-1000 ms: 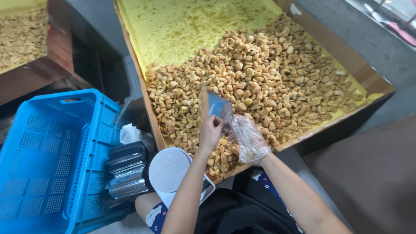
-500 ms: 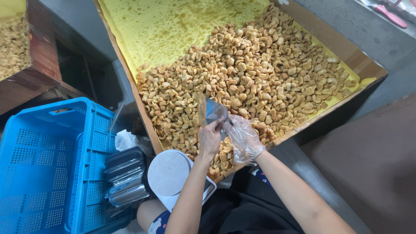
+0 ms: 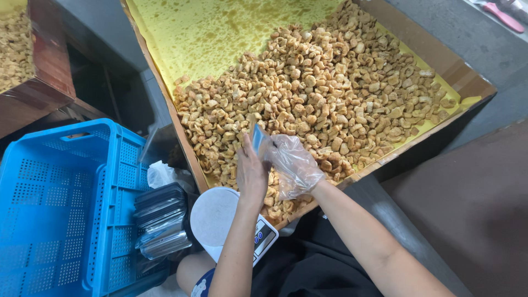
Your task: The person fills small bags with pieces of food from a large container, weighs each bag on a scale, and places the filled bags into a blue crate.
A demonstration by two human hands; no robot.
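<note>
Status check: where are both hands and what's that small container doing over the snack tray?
Left hand bare, holding small clear container upright at the fried snack pile. Right hand in plastic glove, at the container's mouth. Scale below the arms; nothing in the way.

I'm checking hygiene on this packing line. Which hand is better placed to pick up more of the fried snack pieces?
Right, probably. The right hand wears a clear plastic glove and rests on the fried snack pieces in the tray. The bare left hand is holding a small bag upright beside it.
</note>
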